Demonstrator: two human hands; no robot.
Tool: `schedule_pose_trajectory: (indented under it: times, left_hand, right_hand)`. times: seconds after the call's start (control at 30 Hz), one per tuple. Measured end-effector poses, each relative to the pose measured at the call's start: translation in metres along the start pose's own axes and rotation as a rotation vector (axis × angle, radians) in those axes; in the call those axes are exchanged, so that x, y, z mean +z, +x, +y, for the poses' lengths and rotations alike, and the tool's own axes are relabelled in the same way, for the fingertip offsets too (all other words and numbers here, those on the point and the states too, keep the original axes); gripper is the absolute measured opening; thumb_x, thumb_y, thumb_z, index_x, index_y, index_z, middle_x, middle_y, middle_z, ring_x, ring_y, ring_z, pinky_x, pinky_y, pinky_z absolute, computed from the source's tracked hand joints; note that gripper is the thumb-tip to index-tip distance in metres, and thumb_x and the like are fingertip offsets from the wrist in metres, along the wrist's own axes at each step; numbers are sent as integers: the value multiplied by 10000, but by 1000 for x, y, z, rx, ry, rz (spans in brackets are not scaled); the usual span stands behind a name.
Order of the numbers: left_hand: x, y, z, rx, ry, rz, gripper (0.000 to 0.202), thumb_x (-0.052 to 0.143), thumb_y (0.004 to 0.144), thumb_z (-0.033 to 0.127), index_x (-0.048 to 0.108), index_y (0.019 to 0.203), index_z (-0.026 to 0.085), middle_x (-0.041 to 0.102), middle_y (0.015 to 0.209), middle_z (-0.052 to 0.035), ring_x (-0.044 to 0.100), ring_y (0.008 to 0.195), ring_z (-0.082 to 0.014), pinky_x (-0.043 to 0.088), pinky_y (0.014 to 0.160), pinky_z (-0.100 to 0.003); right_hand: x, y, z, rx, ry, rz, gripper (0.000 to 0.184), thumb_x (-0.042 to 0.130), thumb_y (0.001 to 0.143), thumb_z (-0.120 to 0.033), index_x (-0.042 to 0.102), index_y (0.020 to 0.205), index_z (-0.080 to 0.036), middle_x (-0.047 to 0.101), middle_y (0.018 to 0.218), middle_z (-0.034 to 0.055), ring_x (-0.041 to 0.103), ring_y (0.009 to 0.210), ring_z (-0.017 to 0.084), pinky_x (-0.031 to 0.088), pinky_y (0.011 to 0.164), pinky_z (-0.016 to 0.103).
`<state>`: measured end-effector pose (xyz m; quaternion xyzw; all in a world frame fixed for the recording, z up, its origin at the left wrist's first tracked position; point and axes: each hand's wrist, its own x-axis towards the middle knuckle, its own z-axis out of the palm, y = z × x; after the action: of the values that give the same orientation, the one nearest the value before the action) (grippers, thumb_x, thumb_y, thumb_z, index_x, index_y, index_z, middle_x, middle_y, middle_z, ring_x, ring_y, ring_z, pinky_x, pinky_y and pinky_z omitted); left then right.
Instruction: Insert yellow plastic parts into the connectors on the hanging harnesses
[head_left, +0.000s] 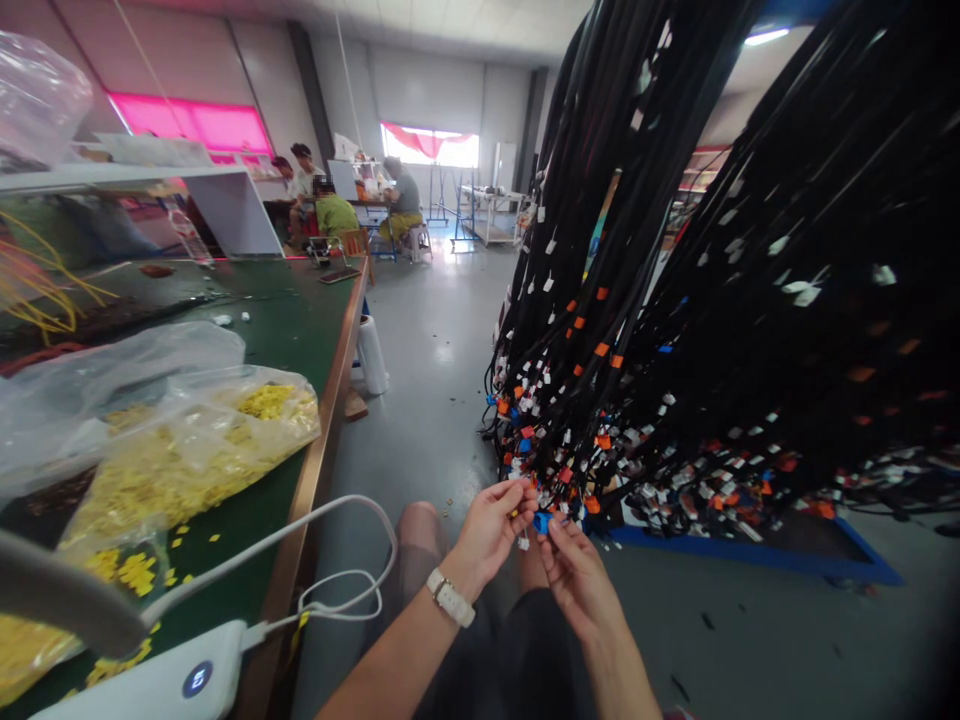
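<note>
My right hand point(576, 572) pinches a blue connector point(541, 522) between thumb and fingertips, at the lower end of the hanging black cables. Close beside it on the left, my left hand point(491, 525) is closed, thumb against fingers. A speck of yellow shows at its fingertips, but what it holds is too small to make out. A white connector point(523, 543) dangles just below the two hands. Around and behind them hang black wire harnesses point(600, 200), their ends crowded with white, orange, red and blue connectors.
At left, a green worktable point(292, 345) carries an open plastic bag point(217, 440) of small yellow pieces, some spilled. A white power bank point(180, 675) with a looping white cable point(337, 505) lies near its edge. A blue-edged base point(862, 550) sits under the harnesses. People point(335, 212) sit farther back.
</note>
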<state>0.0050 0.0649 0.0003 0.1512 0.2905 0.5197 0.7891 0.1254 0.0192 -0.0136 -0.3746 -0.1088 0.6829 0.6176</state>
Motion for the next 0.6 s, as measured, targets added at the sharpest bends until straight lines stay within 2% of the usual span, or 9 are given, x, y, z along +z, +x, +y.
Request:
schedule_pose_trajectory:
  times: [0.07, 0.23, 0.33, 0.47, 0.6]
  left_hand:
    - [1, -1, 1, 2, 18, 0, 188, 695, 714, 130, 654, 888, 70, 661, 773, -80, 620, 672, -102, 522, 647, -186]
    - [2, -2, -1, -1, 60, 10, 155, 677, 739, 166, 647, 850, 62, 652, 753, -80, 612, 627, -98, 522, 598, -183]
    - [2, -2, -1, -4, 50, 21, 133, 667, 738, 125, 637, 850, 61, 654, 758, -88, 624, 654, -112, 525, 615, -191]
    - [3, -2, 0, -10, 31, 18, 152, 635, 740, 65, 626, 891, 60, 665, 817, -120, 643, 724, -139, 528, 673, -217]
    - [4, -1, -1, 6, 35, 31, 148, 671, 715, 97, 636, 857, 72, 663, 813, -109, 639, 730, -145, 522, 681, -232]
  right_hand:
    - [0, 0, -1, 2, 8, -1, 217, 808, 593, -136, 671, 752, -193, 686, 675, -50, 652, 586, 64, 550, 580, 105]
    - [-1, 0, 0, 4, 48, -26, 212, 798, 602, -122, 677, 761, -194, 700, 697, -46, 659, 604, 67, 548, 585, 99]
    - [-2, 0, 0, 16, 81, -26, 221, 792, 600, -109, 681, 770, -195, 722, 752, -27, 678, 663, 87, 554, 626, 115]
    - [-1, -1, -2, 24, 113, -6, 292, 803, 536, -59, 682, 765, -194, 735, 813, 4, 692, 751, 127, 561, 678, 154]
    - [-2, -1, -2, 0, 130, 22, 352, 808, 487, -23, 681, 766, -195, 740, 820, 13, 693, 743, 131, 565, 674, 169]
